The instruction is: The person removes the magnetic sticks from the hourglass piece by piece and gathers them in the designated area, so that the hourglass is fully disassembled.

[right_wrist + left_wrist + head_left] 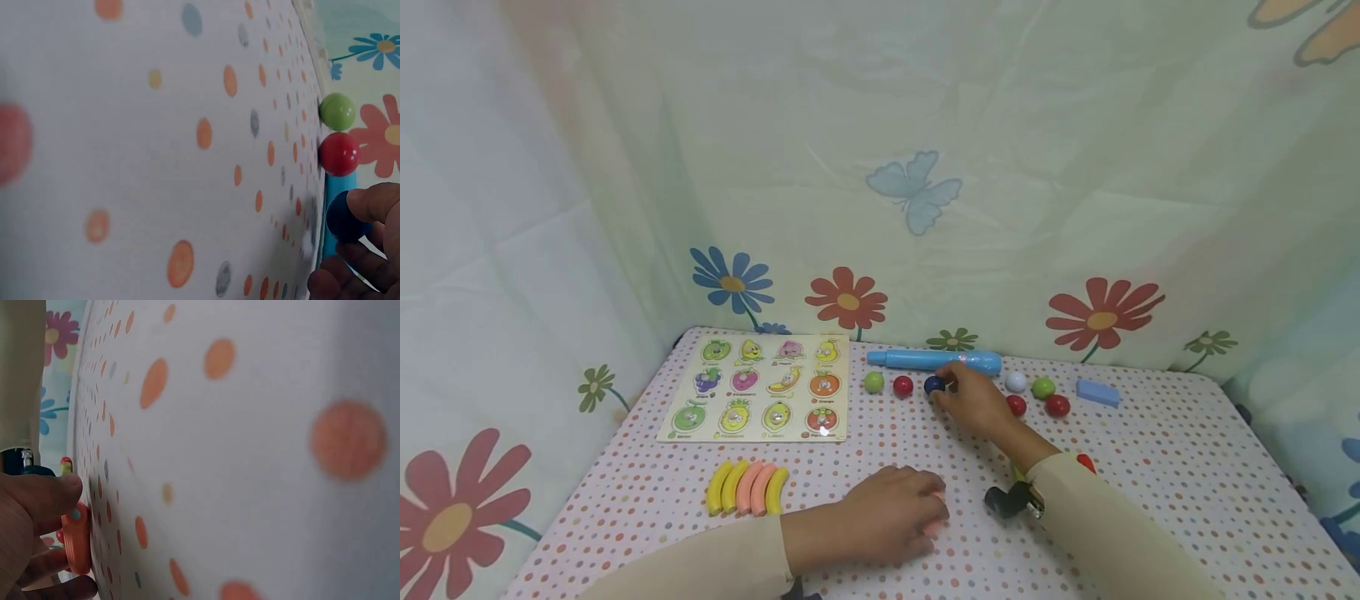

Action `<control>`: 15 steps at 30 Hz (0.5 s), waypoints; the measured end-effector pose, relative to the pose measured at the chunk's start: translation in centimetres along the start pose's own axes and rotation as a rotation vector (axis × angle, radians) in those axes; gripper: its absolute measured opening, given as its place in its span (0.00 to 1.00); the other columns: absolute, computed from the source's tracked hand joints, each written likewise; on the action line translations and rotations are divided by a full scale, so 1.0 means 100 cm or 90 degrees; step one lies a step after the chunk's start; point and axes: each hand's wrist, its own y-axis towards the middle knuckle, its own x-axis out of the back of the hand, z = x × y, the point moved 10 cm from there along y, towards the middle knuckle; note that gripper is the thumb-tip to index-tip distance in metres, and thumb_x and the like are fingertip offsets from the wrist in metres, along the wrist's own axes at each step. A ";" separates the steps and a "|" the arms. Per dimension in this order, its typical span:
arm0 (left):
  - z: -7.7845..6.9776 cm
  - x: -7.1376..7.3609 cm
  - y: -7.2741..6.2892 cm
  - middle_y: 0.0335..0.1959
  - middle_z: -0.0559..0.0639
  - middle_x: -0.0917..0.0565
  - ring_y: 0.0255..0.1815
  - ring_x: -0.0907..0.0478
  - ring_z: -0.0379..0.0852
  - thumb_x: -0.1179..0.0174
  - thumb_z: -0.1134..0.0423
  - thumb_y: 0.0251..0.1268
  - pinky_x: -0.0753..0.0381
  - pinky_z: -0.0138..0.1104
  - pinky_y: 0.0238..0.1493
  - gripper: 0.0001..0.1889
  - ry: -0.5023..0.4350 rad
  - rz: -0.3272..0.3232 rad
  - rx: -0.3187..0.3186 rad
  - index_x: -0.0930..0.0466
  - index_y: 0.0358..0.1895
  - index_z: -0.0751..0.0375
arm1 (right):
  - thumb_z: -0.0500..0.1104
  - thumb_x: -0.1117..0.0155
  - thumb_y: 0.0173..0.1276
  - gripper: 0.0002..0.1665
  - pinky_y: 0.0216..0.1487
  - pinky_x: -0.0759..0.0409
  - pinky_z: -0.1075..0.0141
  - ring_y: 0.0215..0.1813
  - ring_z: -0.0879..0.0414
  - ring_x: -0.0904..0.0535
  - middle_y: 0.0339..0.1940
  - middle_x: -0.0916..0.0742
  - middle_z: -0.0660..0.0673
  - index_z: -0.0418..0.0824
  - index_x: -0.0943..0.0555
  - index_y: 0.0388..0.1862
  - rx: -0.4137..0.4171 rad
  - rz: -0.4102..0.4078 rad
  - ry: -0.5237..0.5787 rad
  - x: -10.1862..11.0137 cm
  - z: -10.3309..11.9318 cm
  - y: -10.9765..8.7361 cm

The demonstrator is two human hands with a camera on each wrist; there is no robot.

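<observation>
My right hand (973, 404) pinches a dark blue ball (934, 385) between thumb and fingers, and the right wrist view shows the same ball (347, 217) close up. Left of it sit a green ball (874, 382) and a red ball (902, 386). Low over the front middle of the table, my left hand (887, 512) holds a salmon-orange toy piece (76, 540) with a small teal dot. In the head view, the fingers hide most of this piece. Five-petal-free banana pieces (748, 487), yellow and pink, lie in a row left of that hand.
A fruit picture board (756, 387) lies at the back left. A light blue tube (917, 359) runs along the back edge. Right of my right hand are a white ball (1015, 382), green and red balls (1057, 406) and a blue block (1097, 392). A red-tipped thing (1086, 462) is partly behind the right sleeve.
</observation>
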 end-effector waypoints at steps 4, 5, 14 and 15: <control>0.002 0.001 -0.001 0.65 0.43 0.23 0.63 0.26 0.40 0.29 0.53 0.62 0.27 0.36 0.62 0.18 -0.004 -0.010 -0.001 0.16 0.55 0.42 | 0.46 0.32 0.72 0.24 0.52 0.19 0.52 0.54 0.47 0.19 0.54 0.15 0.41 0.39 0.23 0.63 -0.008 -0.004 -0.004 -0.003 -0.006 0.006; 0.003 0.002 -0.002 0.64 0.43 0.23 0.63 0.26 0.40 0.28 0.53 0.62 0.27 0.36 0.62 0.18 -0.005 -0.012 -0.002 0.16 0.55 0.42 | 0.46 0.32 0.72 0.24 0.51 0.19 0.52 0.53 0.48 0.19 0.53 0.15 0.41 0.39 0.23 0.62 -0.011 -0.005 -0.002 -0.003 -0.007 0.007; 0.008 0.007 -0.005 0.62 0.42 0.22 0.60 0.25 0.38 0.29 0.53 0.63 0.27 0.34 0.60 0.16 -0.006 -0.013 0.013 0.16 0.54 0.42 | 0.45 0.31 0.71 0.24 0.53 0.19 0.51 0.54 0.46 0.18 0.52 0.14 0.40 0.37 0.23 0.61 -0.005 -0.014 0.027 -0.001 -0.013 0.012; 0.009 0.007 -0.005 0.61 0.42 0.22 0.60 0.25 0.38 0.29 0.53 0.63 0.26 0.33 0.60 0.15 -0.006 -0.015 0.015 0.16 0.53 0.42 | 0.44 0.31 0.71 0.24 0.53 0.19 0.51 0.54 0.46 0.18 0.52 0.14 0.40 0.37 0.23 0.61 -0.002 -0.014 0.027 -0.001 -0.012 0.013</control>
